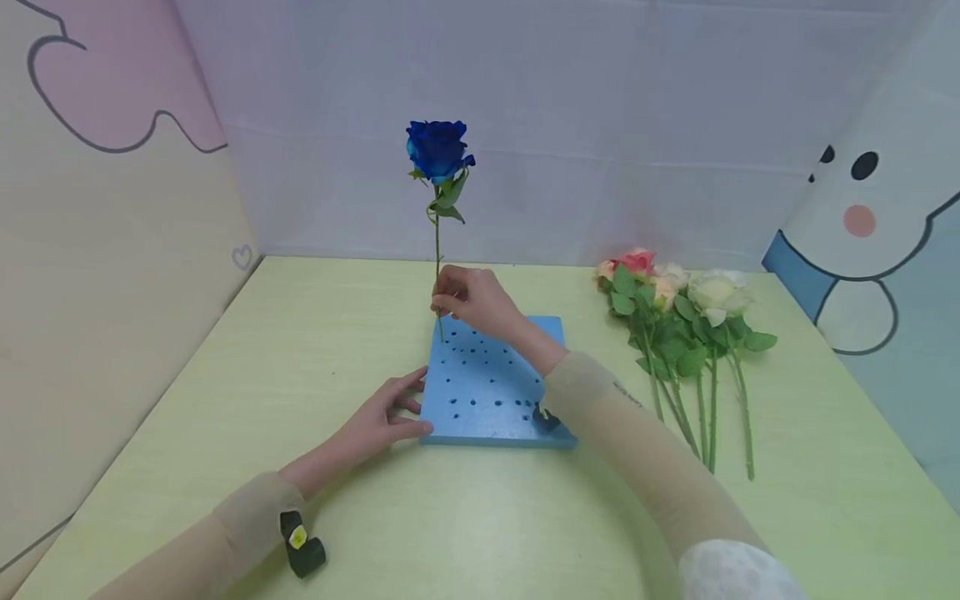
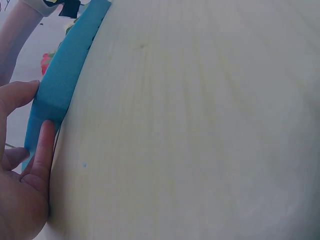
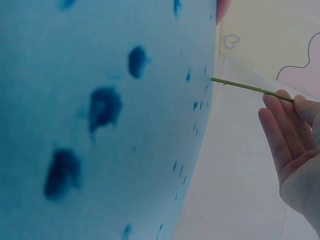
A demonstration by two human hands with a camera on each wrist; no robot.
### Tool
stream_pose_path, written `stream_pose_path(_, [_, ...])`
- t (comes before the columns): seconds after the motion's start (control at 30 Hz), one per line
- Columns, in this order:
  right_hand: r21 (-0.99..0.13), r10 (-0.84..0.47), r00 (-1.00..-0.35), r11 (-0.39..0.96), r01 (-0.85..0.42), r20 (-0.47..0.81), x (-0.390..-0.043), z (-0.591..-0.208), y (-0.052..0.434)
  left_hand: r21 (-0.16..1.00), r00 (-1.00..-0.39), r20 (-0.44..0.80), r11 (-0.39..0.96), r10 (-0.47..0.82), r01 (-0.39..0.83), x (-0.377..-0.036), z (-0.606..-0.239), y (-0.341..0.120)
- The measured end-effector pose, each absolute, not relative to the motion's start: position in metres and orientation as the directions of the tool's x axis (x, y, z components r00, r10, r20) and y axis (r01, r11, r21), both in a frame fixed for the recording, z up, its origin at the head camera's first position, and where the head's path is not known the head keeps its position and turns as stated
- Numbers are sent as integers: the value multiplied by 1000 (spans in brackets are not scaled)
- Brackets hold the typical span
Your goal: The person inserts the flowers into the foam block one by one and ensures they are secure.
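A blue rose (image 1: 437, 152) stands upright above the far left part of a light blue board (image 1: 480, 423) dotted with holes. My right hand (image 1: 480, 302) pinches its stem between thumb and fingers, low down. In the right wrist view the lower end of the stem (image 3: 240, 86) meets the board's surface, while the other fingers (image 3: 277, 137) extend below the stem. My left hand (image 1: 378, 417) rests on the table with its fingers spread against the board's left edge. Seen from the left wrist, fingertips touch the side of the board (image 2: 60, 75).
Several roses (image 1: 678, 333) in pink, peach and white lie on the table to the right of the board, stems towards me. A pale wall (image 1: 525, 150) rises behind the table (image 1: 337, 333). Printed panels flank both sides.
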State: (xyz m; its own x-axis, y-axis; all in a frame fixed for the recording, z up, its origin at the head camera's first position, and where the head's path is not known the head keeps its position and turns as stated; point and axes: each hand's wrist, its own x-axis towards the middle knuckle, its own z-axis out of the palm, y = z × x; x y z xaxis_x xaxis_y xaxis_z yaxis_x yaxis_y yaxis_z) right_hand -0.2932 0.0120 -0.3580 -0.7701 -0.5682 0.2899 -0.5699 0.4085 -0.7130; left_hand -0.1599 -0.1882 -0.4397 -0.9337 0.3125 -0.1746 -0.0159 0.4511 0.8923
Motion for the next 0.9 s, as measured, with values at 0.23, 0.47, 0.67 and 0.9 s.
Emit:
stream_pose_path(0.23, [-701,-569,-766,413,-581,300,-292,-358,11,891,-935,-166,454,313,-6,-160,-441,-189])
stream_pose_path(0.47, [-685,-576,-761,426,-591,299,-289,-358,12,891,-935,-161,454,316,0,-159,-442,-187])
stream_pose_path(0.67, [-702,-559,-783,441,-558,271,-287,-359,12,891,-933,-170,453,316,-10,-158,-442,-187])
stream_pose_path(0.9, [-708,-560,-788,447,-547,255,-287,-357,11,891,-934,-175,453,311,-17,-158,-441,-188])
